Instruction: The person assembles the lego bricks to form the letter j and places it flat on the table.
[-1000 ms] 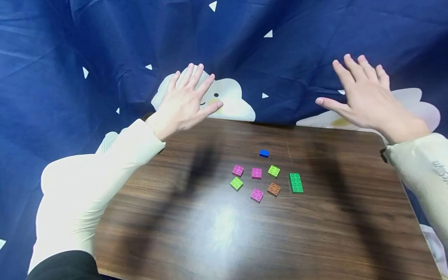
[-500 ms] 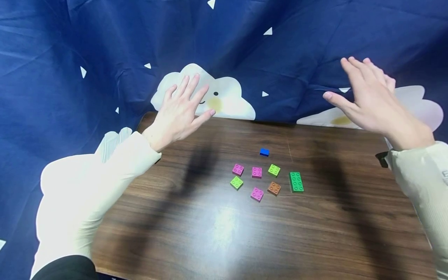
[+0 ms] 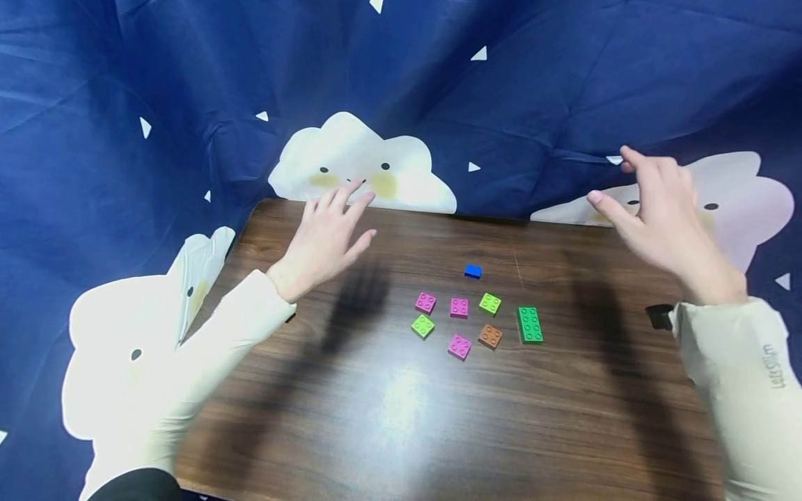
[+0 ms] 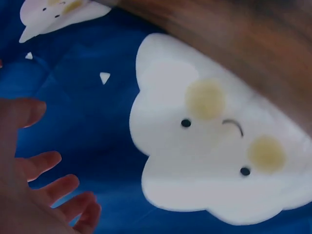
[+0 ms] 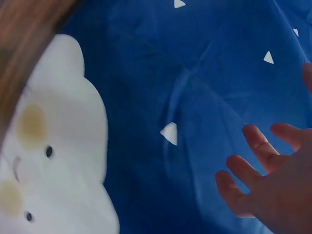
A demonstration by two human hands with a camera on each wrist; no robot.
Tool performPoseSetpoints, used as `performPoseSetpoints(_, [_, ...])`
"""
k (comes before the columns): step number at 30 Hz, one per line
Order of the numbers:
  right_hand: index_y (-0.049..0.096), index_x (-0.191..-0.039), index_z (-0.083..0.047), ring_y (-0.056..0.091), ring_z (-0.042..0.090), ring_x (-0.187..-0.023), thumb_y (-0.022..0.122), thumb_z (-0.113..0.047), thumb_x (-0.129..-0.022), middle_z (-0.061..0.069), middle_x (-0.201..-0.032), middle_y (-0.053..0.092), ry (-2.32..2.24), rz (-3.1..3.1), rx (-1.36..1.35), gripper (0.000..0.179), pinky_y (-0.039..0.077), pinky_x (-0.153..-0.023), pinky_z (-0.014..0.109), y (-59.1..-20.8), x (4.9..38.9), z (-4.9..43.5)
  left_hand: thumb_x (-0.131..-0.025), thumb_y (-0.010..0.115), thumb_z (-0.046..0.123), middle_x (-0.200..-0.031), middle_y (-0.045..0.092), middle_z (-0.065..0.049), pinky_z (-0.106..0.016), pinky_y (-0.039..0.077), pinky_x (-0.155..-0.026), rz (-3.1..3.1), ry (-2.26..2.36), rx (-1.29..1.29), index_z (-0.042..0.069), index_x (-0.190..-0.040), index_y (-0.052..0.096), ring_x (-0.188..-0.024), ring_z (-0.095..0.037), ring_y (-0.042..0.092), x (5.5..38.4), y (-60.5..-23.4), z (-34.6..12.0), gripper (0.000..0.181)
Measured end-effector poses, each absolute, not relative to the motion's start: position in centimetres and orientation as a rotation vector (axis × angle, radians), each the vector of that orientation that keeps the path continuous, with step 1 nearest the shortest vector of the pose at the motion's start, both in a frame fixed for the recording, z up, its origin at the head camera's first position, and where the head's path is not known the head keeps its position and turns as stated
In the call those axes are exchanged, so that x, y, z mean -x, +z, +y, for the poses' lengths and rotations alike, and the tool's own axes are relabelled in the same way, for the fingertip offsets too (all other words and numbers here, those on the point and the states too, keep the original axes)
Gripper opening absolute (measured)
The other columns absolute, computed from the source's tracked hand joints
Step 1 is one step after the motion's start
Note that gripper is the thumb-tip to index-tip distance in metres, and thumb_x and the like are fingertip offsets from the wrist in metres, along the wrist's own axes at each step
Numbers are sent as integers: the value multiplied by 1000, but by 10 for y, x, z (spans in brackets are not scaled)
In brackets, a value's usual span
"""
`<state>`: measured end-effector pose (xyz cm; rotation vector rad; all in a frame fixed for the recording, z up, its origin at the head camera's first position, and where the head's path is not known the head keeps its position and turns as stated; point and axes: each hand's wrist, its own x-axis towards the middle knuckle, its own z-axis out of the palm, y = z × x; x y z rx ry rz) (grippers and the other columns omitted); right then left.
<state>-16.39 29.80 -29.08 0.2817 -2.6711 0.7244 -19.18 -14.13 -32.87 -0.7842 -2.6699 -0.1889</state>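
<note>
My left hand [image 3: 322, 240] hovers over the far left part of the table, fingers spread and slightly bent, holding nothing. In the left wrist view the same hand [image 4: 44, 180] shows its loosely bent fingers. Over the right side hangs my right hand [image 3: 664, 216], thumb held apart and fingers relaxed, with nothing in it. Between the hands lie toy building bricks: a blue one [image 3: 473, 271], a long green one [image 3: 530, 325], a brown one [image 3: 491, 337], two lime ones, such as the lime brick [image 3: 422, 326], and three pink ones, such as the pink brick [image 3: 459, 347].
The brown wooden table [image 3: 351, 431] has its far edge against a blue curtain [image 3: 501, 104] printed with clouds and white triangles. A cloud print [image 3: 413, 167] shows behind the left hand. Both arms cast dark shadows on the tabletop.
Both hands have come down and nearer to the table, the left from in front of the cloud print. Their fingers are more bent than before. The bricks lie where they were.
</note>
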Motion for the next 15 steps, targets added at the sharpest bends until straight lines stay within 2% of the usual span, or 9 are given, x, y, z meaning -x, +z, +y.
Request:
performPoseSetpoints(4, [38,-143,2,36,50,-118,61,-30,-91,31,-123,49,786,-2584,-290,65,20,-100,61,-317,156,299,-92,56,33,-148,40,-13,-54,39,-95,-2697,-256,803,13,-140,46,-130,-37,42,187,-350,-140,53])
performPoseSetpoints(10, [44,-137,5,39,48,-114,64,-21,-89,31,-116,53,916,-2550,-205,58,22,-96,57,-356,143,297,-93,56,32,-144,43,-12,-53,40,-93,-2770,-304,842,13,-141,46,-127,-36,43,176,-381,-139,53])
performPoseSetpoints(15, [44,-137,5,44,41,-102,61,-23,-92,29,-114,55,1005,-2629,-17,56,28,-89,51,-388,129,295,-92,58,30,-138,46,-12,-51,42,-89,-2832,-390,853,13,-140,48,-121,-35,47,167,-405,-136,52])
